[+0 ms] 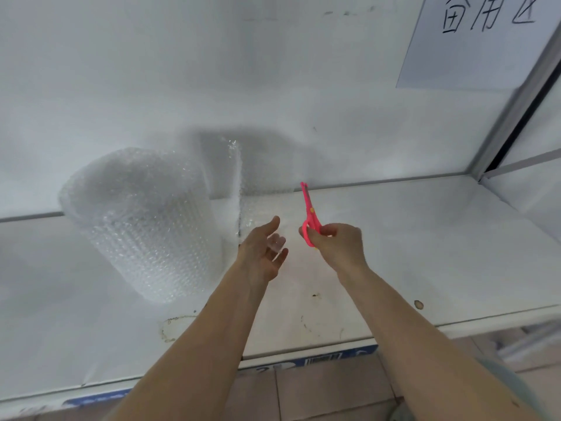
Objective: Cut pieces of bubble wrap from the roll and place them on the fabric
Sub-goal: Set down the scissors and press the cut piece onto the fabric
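A big roll of bubble wrap (142, 220) stands on the white table (425, 253), left of centre. A loose sheet of bubble wrap (226, 177) trails off it to the right and rises up against the back wall. My left hand (264, 253) is held out, palm turned inward and fingers relaxed, just right of that sheet's lower edge; some clear wrap shows in front of its fingers. My right hand (337, 244) grips the handles of pink scissors (309, 214), blades together and pointing up and away. No fabric is in view.
A white back wall rises behind the table, with a sheet of paper bearing handwritten characters (479, 38) at the upper right. A metal frame post (516, 107) bounds the right side. The table's front edge (303, 354) runs above a tiled floor.
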Demonstrator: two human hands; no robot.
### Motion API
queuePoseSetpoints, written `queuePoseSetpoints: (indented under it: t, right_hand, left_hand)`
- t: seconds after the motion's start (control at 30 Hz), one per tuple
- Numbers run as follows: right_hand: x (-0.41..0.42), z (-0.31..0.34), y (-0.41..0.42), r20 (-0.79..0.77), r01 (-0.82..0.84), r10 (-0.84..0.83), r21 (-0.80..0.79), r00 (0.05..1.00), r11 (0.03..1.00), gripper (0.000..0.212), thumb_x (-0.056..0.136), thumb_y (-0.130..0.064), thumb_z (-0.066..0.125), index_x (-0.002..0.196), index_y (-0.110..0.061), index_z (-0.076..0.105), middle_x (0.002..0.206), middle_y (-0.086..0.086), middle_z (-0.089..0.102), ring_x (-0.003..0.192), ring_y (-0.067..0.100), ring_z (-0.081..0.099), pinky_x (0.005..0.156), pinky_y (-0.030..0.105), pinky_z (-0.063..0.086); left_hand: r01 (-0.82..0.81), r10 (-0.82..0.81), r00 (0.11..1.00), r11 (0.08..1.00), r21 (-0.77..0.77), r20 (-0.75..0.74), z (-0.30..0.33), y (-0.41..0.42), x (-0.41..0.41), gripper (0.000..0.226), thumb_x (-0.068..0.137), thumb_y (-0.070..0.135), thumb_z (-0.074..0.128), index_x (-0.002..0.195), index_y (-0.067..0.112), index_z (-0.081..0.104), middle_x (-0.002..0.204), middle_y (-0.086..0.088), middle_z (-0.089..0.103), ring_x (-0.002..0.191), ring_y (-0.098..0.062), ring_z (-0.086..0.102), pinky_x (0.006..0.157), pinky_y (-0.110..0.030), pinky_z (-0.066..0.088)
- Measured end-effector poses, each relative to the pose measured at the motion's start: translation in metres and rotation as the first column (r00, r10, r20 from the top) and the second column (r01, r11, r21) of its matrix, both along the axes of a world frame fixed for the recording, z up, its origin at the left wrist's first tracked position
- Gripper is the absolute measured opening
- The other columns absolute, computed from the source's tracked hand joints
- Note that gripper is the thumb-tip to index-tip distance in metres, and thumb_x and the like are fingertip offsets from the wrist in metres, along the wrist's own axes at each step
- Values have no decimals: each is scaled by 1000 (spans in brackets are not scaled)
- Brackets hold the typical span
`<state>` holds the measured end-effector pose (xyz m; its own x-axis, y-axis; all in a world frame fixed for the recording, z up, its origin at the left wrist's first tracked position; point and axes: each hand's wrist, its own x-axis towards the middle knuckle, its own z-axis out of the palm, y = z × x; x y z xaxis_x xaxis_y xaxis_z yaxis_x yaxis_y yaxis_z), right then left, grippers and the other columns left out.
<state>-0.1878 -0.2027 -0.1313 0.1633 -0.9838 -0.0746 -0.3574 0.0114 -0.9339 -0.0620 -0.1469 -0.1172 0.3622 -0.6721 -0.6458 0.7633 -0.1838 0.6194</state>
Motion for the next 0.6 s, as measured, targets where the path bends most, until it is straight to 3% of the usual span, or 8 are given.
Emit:
queuePoseSetpoints:
  t: [0.07,0.17,0.3,0.4,0.5,0.6]
  right_hand:
    - [-16,-2,-3,-239,-42,19,-92,971,995,40,69,-58,73,57,-20,71,69,10,66,80,22,59,55,29,39]
    - [-48,7,-3,-469,-134,91,-59,878,989,39,76,-47,76,52,-20,63,48,-2,50,52,16,49,48,27,32]
    - [-79,10,0,-667,-251,170,-26,725,968,22,73,-41,81,72,-20,77,58,-5,61,56,11,56,46,22,33]
    - [-89,9,7,-776,-354,244,30,581,935,20,73,-40,79,79,-20,79,57,-6,59,56,10,54,45,20,32]
    - [-88,5,8,-830,-405,289,84,477,911,24,73,-42,79,84,-21,78,69,-5,68,68,14,63,51,20,39]
    - [-85,3,3,-838,-456,339,124,428,881,21,70,-35,79,87,-23,77,83,-5,74,80,13,68,60,23,50]
  left_hand:
    - [28,-27,1000,999,29,-15,1,3,0,48,79,26,80,114,8,52,98,-7,58,84,-19,63,84,-35,51]
    - [86,-84,996,993,82,-24,1,6,3,57,81,35,78,117,3,48,90,-11,54,71,-19,57,93,-38,51]
    - [101,-115,992,973,206,54,3,8,6,78,82,48,73,138,4,42,122,-9,48,93,-23,48,100,-38,42]
    - [-8,-28,985,978,208,172,5,9,-2,59,88,38,70,135,12,47,114,-6,45,92,-20,48,91,-35,43]
    - [34,-51,975,996,80,218,8,4,-18,29,87,24,73,109,12,59,91,-3,56,73,-15,54,71,-30,49]
    - [127,-86,872,990,-54,482,6,-12,-31,23,84,14,75,100,7,60,84,-6,62,69,-15,60,66,-28,53]
